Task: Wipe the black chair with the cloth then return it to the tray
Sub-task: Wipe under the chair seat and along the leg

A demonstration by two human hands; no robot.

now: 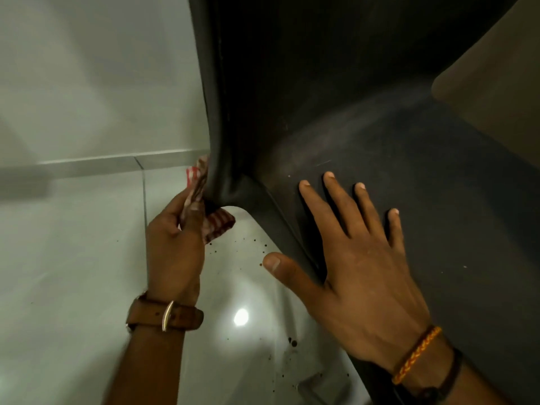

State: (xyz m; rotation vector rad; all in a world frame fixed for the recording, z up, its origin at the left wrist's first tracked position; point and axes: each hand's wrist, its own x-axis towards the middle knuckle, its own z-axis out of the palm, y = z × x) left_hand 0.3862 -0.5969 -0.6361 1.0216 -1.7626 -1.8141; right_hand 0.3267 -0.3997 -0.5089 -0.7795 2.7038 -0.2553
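The black chair [350, 97] fills the upper right of the view, its seat sloping down to the right and its left edge running down to a curved joint. My left hand [172, 249] is shut on a red-and-white striped cloth [214, 226], pressing it against that left edge at the joint. Part of the cloth pokes out above [198, 171] and below the chair's edge. My right hand [359, 255] lies flat on the seat with fingers spread, holding nothing. No tray is in view.
A pale glossy tiled floor [73, 258] lies below and to the left, with dark specks and a light reflection [241, 317]. A light wall with a skirting strip [102, 165] stands behind. A tan surface [496, 83] sits at the upper right.
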